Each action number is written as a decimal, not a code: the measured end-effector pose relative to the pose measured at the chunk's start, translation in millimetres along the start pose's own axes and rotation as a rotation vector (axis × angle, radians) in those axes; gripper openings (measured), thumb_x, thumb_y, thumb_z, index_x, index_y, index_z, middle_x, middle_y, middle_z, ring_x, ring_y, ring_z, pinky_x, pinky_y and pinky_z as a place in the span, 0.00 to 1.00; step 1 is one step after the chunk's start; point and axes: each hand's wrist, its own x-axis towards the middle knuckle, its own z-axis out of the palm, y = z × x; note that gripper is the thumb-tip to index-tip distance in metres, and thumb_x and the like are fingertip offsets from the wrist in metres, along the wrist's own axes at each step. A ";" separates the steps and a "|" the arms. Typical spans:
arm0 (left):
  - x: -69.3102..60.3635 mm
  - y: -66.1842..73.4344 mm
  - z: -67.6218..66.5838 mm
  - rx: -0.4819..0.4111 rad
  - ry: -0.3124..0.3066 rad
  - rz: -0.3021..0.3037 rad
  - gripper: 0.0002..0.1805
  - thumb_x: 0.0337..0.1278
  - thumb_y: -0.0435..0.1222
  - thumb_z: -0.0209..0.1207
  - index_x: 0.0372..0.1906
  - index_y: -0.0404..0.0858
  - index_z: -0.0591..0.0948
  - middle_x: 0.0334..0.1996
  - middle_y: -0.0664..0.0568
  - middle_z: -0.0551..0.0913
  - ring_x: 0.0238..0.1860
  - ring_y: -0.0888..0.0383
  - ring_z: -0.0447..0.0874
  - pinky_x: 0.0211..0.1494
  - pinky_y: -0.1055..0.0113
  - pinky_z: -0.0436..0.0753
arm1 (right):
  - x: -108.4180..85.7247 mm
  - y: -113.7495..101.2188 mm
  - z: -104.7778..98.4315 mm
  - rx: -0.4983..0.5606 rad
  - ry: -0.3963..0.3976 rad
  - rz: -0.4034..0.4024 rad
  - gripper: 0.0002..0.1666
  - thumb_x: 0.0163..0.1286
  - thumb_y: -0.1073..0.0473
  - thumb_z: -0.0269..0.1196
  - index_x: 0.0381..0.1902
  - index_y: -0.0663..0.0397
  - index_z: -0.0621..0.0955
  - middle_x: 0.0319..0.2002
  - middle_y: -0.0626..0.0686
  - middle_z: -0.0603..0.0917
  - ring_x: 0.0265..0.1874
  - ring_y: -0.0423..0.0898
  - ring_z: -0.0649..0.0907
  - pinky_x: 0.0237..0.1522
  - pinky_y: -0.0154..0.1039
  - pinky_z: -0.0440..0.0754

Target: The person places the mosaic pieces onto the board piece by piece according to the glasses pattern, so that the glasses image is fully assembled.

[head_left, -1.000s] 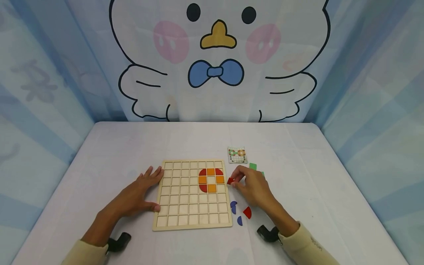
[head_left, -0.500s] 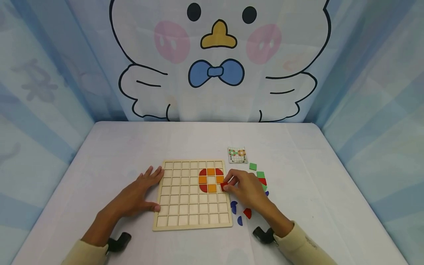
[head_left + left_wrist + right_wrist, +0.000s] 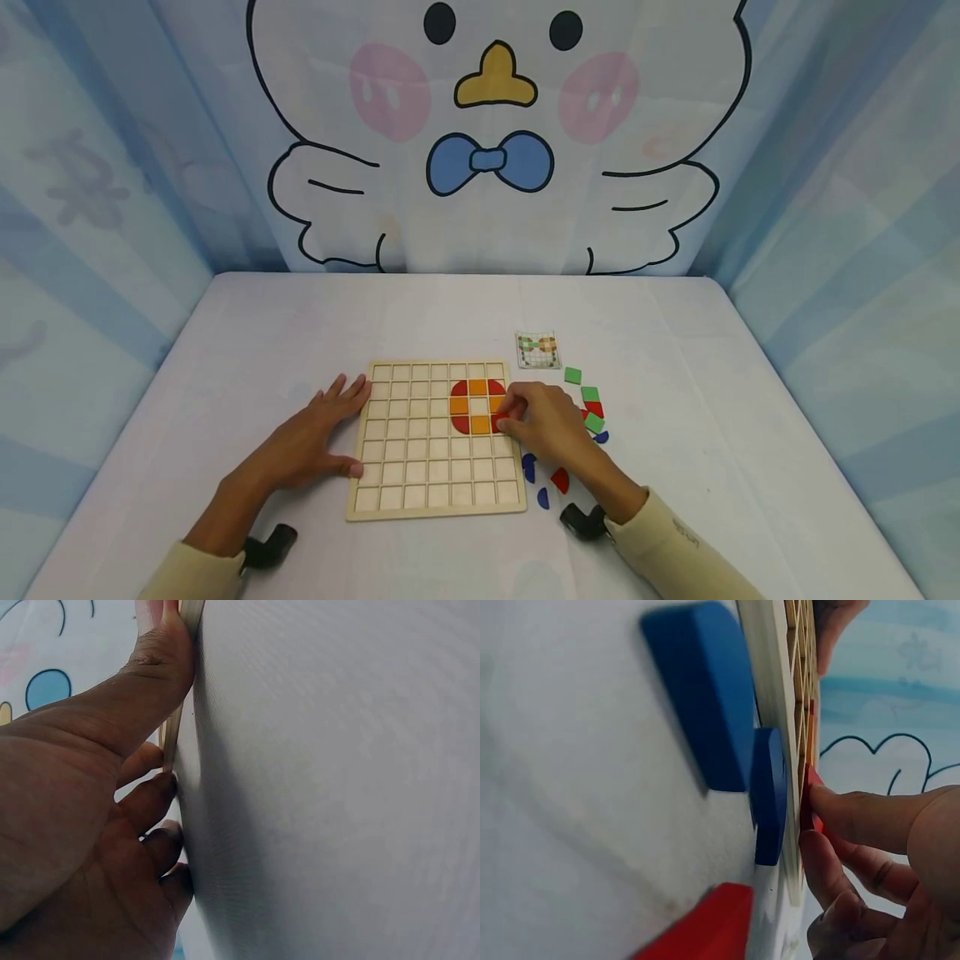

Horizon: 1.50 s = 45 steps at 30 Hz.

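Note:
A wooden grid board (image 3: pixel 427 475) lies on the table, with red and orange pieces forming a ring around one bare cell at its upper right. My right hand (image 3: pixel 551 421) pinches a red piece (image 3: pixel 810 802) between thumb and fingers at the ring's lower right corner. In the right wrist view that piece is tilted over the cells. My left hand (image 3: pixel 318 433) rests at the board's left edge with fingers spread, thumb and fingertips touching the rim. The left wrist view shows the thumb (image 3: pixel 157 667) against the board's side.
A small pattern card (image 3: pixel 537 351) lies beyond the board's upper right corner. Right of the board are green squares (image 3: pixel 573 376), blue pieces (image 3: pixel 543 498) and red pieces (image 3: pixel 560 480). A printed curtain stands behind the table.
My right hand has moved left with the red piece, from beside the board to the ring's lower right corner. Loose pieces it had covered now show. My left hand has stayed put.

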 end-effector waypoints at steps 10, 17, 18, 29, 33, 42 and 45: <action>0.5 0.2 -0.2 0.001 -0.002 -0.002 0.66 0.41 0.53 0.81 0.85 0.38 0.58 0.86 0.42 0.55 0.86 0.33 0.46 0.86 0.32 0.52 | 1.9 -2.5 -0.8 -0.011 0.002 -0.007 0.10 0.64 0.56 0.79 0.29 0.41 0.87 0.23 0.40 0.83 0.24 0.41 0.79 0.24 0.36 0.75; 1.0 -0.8 0.9 0.003 -0.010 -0.010 0.67 0.41 0.52 0.81 0.85 0.39 0.57 0.86 0.42 0.53 0.87 0.34 0.45 0.86 0.32 0.51 | 2.0 0.8 -3.8 0.008 0.005 0.021 0.08 0.66 0.54 0.78 0.33 0.38 0.87 0.25 0.40 0.83 0.27 0.42 0.79 0.24 0.36 0.74; 1.1 -0.9 1.0 0.000 -0.012 -0.011 0.67 0.41 0.51 0.81 0.85 0.39 0.57 0.86 0.42 0.53 0.87 0.34 0.45 0.86 0.32 0.51 | 1.4 1.6 -5.2 0.014 0.009 0.030 0.07 0.66 0.53 0.77 0.34 0.38 0.87 0.26 0.41 0.84 0.28 0.43 0.79 0.25 0.36 0.74; -0.1 0.0 -0.4 -0.008 -0.008 -0.002 0.67 0.41 0.53 0.81 0.85 0.38 0.57 0.86 0.42 0.53 0.87 0.33 0.45 0.86 0.32 0.51 | -18.1 12.1 -22.0 -0.008 -0.048 0.068 0.10 0.62 0.61 0.79 0.34 0.40 0.88 0.28 0.40 0.84 0.31 0.41 0.79 0.28 0.36 0.77; 0.0 0.4 -1.1 -0.011 -0.009 0.001 0.67 0.41 0.53 0.81 0.85 0.38 0.57 0.86 0.41 0.54 0.86 0.33 0.46 0.85 0.32 0.52 | -27.4 12.9 -24.4 -0.050 -0.124 0.086 0.12 0.58 0.59 0.82 0.34 0.37 0.88 0.30 0.39 0.84 0.35 0.41 0.80 0.36 0.37 0.79; 0.6 -1.0 -0.3 -0.011 -0.007 0.005 0.67 0.41 0.53 0.80 0.85 0.38 0.57 0.86 0.41 0.54 0.86 0.33 0.46 0.85 0.32 0.52 | -34.7 16.9 -19.5 -0.086 -0.158 0.026 0.14 0.60 0.60 0.81 0.28 0.36 0.85 0.27 0.37 0.81 0.33 0.40 0.78 0.36 0.37 0.75; 0.6 -0.8 -0.2 -0.009 -0.004 0.010 0.67 0.40 0.54 0.80 0.85 0.37 0.58 0.86 0.41 0.54 0.86 0.33 0.46 0.85 0.31 0.52 | -34.8 18.1 -18.6 -0.080 -0.153 0.017 0.16 0.59 0.61 0.81 0.27 0.37 0.83 0.26 0.37 0.81 0.31 0.40 0.77 0.35 0.36 0.74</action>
